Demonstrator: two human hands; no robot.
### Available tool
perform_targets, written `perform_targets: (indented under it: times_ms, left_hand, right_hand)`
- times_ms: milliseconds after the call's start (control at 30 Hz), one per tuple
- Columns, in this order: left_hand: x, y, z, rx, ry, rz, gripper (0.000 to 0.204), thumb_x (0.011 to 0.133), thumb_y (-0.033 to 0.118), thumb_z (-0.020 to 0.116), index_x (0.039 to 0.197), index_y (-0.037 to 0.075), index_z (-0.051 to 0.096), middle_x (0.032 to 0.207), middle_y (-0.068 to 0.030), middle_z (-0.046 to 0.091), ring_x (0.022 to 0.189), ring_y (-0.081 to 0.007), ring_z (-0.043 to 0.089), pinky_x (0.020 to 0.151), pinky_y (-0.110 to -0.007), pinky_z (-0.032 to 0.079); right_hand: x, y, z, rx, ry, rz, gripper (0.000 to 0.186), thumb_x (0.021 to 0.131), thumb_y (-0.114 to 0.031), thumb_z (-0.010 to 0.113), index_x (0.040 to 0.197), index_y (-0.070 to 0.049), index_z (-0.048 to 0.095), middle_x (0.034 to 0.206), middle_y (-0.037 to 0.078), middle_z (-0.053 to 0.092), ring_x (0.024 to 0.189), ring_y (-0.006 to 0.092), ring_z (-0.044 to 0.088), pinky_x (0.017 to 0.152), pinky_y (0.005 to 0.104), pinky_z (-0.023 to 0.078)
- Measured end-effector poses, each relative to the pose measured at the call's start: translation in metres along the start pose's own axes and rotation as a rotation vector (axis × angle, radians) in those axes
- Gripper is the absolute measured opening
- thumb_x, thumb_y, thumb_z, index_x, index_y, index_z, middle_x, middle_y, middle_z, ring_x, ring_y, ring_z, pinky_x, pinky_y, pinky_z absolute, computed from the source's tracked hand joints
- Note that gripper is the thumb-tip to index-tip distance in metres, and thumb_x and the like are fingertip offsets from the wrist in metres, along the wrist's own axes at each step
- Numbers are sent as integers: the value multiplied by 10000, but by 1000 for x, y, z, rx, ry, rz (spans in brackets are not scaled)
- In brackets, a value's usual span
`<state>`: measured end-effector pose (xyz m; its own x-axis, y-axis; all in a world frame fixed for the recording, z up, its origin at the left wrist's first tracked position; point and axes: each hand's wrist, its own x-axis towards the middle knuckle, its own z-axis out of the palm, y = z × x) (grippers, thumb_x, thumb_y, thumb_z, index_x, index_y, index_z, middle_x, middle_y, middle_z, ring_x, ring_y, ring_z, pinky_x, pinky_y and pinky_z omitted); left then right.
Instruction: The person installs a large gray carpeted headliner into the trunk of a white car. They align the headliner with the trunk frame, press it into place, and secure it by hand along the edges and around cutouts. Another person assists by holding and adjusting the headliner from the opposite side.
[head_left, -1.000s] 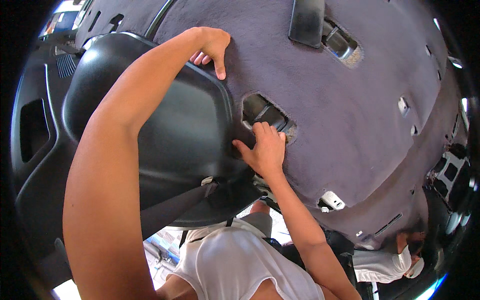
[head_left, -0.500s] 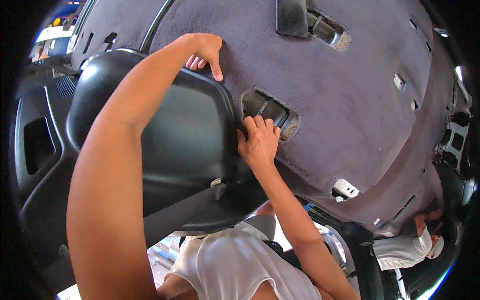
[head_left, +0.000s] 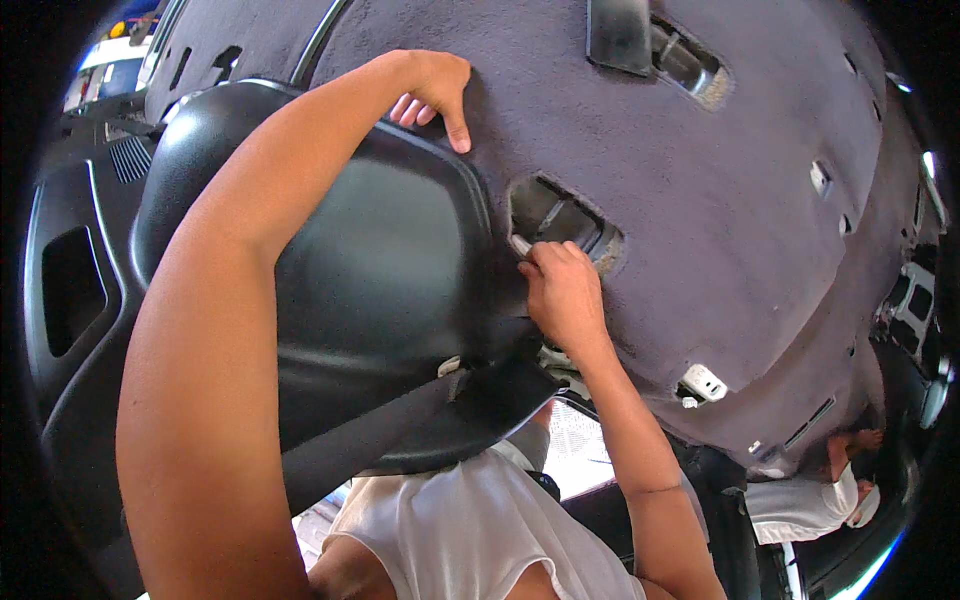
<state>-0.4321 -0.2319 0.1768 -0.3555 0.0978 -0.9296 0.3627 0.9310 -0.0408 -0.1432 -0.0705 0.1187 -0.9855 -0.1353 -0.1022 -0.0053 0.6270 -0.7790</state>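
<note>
My left hand (head_left: 435,95) rests at the top edge of the black moulded plastic panel (head_left: 380,230), thumb spread away from its curled fingers, against the grey carpet-like lining (head_left: 730,240). My right hand (head_left: 563,290) is at the lower left rim of a cut-out opening (head_left: 555,210) in that lining, beside the panel. Its fingers are bent closed around a small pale piece (head_left: 520,245) that I cannot make out. Dark parts show inside the opening. A dark strap (head_left: 380,415) crosses the panel's lower part.
A second cut-out (head_left: 690,65) with a black plate (head_left: 617,30) lies higher up. A white bracket (head_left: 703,383) sits low on the lining. Another person (head_left: 800,505) in light clothing is at the lower right. A dark trim panel (head_left: 75,290) runs down the left.
Since half a second ago my right hand has moved rightward with the view, and its spread fingers have closed on the small pale piece. My left hand keeps its place on the panel's edge.
</note>
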Motion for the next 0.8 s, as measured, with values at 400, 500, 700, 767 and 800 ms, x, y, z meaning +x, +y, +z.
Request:
perform_targets:
  times_ms: [400,500,700,767,800]
  left_hand:
    - [5,-2,-1,27,-5,20,729,607,507,925,755,-165,686,690,-289,696,589,-365,721,614,-473,594]
    - [6,0,-2,31,-27,-16,729,606,516,926,745,-157,686,680,-279,695,588,-362,720,609,-470,592]
    - [10,0,-3,45,-13,-81,710,602,514,930,720,-142,686,676,-272,696,600,-347,725,603,-454,593]
    - [8,7,-4,74,-18,-88,717,591,507,938,720,-151,684,689,-275,701,626,-342,733,605,-444,600]
    - [3,12,-5,90,12,-95,695,603,503,941,715,-136,690,703,-270,706,638,-342,731,596,-473,584]
  right_hand:
    - [3,3,16,83,51,-72,144,770,35,691,863,2,585,830,177,599,827,401,578,727,479,460]
    - [1,5,23,61,47,-92,190,736,48,677,897,-6,592,857,171,601,841,390,578,749,477,470]
    - [3,7,26,85,131,-162,203,718,23,674,910,-22,624,864,168,616,865,377,591,802,472,497]
    - [6,10,15,112,46,-127,156,758,-1,695,906,-15,645,886,181,645,891,394,617,805,481,508]
    - [9,13,9,116,-66,-87,135,778,-12,706,904,-11,656,896,188,660,905,402,630,807,485,513]
